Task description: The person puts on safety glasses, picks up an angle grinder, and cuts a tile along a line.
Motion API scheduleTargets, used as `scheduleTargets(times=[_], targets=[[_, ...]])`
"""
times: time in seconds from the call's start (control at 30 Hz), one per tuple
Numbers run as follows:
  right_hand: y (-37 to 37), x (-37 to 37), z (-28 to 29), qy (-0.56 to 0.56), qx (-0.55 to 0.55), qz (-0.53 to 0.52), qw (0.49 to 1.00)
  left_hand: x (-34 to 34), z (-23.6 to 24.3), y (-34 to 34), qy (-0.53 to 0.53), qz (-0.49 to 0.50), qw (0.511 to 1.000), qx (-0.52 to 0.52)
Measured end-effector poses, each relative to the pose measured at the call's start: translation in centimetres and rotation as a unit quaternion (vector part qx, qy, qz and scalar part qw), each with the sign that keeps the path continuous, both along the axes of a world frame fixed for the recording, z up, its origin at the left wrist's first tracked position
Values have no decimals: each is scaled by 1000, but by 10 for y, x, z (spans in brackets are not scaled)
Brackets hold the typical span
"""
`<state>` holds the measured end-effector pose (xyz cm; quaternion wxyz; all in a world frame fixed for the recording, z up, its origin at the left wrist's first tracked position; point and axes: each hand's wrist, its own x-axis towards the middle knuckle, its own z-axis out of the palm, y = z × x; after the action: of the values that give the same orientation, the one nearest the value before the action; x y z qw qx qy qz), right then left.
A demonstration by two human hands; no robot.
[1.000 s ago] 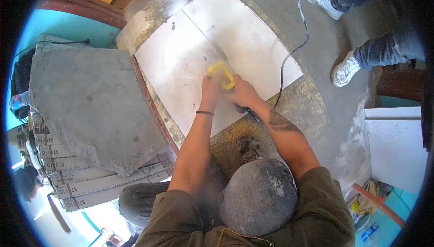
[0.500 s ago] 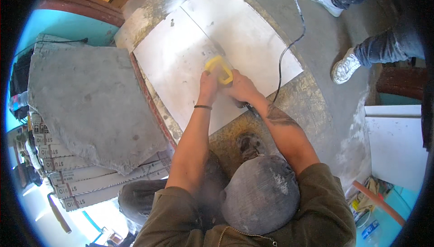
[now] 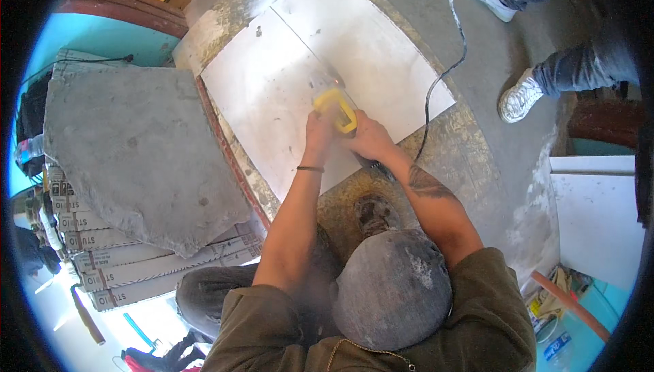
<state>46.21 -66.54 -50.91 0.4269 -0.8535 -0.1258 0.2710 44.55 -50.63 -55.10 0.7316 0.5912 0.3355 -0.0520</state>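
Head view: left hand [image 3: 319, 133] and right hand [image 3: 368, 139], grips clamped on the yellow grinder [image 3: 335, 107], over the white tile [image 3: 272, 93].

matt white tile [image 3: 300, 86], smooth with a faint sheen and dusted with grit, lies on a rough, blotchy concrete floor [image 3: 477, 147]. on the tile sits a grinder [image 3: 335, 108] with a glossy yellow plastic body; a thin black rubbery cord [image 3: 446, 72] trails off it over the tile's right edge. left of the tile, a grey slab [image 3: 136, 147], coarse and chalky, rests on printed cardboard boxes [image 3: 116, 263]. below the tile, a dusty grey cloth cap [image 3: 392, 290] and an olive cloth shirt [image 3: 490, 304], both matt. right of the tile, scuffed white sneakers [image 3: 519, 96] and worn denim.
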Motion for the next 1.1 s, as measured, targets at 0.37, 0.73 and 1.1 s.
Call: scheduleTargets(times=[0.37, 0.73, 1.1], targets=[[1, 0, 4, -16, -22, 12, 1000, -1, -11, 7, -5, -13, 1000, -15], [9, 9, 0, -24, -11, 14, 1000, 10, -23, 16, -9, 1, 1000, 6], [5, 7, -5, -7, -18, 14, 1000, 8, -9, 7, -11, 3, 999, -32]])
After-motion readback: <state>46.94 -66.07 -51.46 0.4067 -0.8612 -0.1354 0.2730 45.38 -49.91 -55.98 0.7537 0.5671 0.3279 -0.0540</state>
